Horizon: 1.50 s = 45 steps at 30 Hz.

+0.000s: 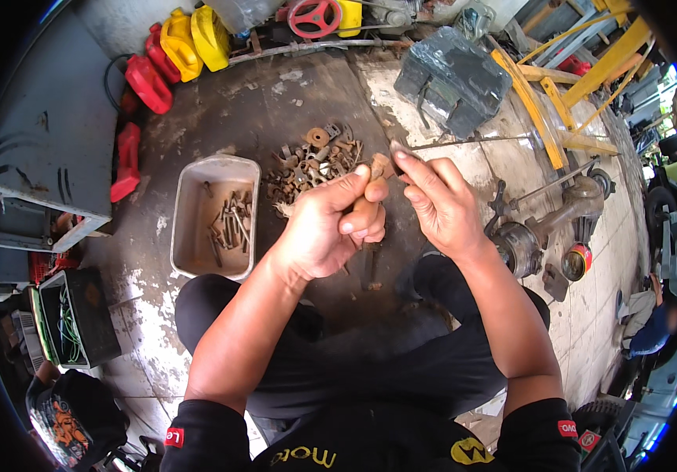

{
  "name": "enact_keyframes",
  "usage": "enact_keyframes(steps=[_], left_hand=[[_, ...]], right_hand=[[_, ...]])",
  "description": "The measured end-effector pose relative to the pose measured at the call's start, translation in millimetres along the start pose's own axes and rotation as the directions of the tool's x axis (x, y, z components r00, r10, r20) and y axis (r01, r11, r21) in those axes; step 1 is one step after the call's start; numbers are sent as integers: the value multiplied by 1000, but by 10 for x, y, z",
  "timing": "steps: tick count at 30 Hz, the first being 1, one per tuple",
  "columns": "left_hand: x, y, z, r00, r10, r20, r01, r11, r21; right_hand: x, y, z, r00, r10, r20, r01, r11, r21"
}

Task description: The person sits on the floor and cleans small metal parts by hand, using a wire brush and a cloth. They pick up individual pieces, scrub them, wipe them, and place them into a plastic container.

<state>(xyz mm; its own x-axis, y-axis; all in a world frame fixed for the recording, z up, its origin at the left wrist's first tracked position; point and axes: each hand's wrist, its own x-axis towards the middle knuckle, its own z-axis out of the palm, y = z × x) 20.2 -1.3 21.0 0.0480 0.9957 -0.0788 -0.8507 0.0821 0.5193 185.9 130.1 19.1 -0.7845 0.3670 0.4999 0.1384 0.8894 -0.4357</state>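
My left hand (324,220) is closed around a rusty brown bolt-like piece (382,166), its end sticking out past the thumb. Close by on the right, my right hand (447,206) has its fingers curled in a pinch at the tip of that piece; whatever they hold is too small to make out. Beyond my hands lies a heap of rusty nuts, bolts and washers (299,175) on the floor, with a round rusty washer (317,137) on top. To the left stands a grey plastic tub (189,224) with several bolts (234,224) inside.
A black toolbox (453,82) sits at the far right beside a yellow frame (539,110). Greasy axle-like metal parts (563,212) lie on the right. Red and yellow jerrycans (179,46) line the far left by a grey cabinet (47,118). Other people (647,326) are at both sides.
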Motion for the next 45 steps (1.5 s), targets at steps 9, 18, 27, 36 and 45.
enact_keyframes(steps=[9,18,27,36,45], left_hand=[[-13,-11,68,989,-17,-145,52,969,244],[40,-70,-30,972,-78,-220,116,979,165],[65,-149,85,962,-110,-248,199,907,372],[57,-111,-3,971,-182,-157,203,971,127],[24,-83,-35,977,-178,-113,178,984,-16]], right_hand=[[73,-173,2,986,-103,-128,106,994,22],[121,-297,-96,985,91,-147,-60,977,203],[82,-19,-15,941,287,-180,-217,918,331],[103,-142,48,970,241,-22,-234,956,177],[30,-124,11,997,78,-24,-73,984,159]])
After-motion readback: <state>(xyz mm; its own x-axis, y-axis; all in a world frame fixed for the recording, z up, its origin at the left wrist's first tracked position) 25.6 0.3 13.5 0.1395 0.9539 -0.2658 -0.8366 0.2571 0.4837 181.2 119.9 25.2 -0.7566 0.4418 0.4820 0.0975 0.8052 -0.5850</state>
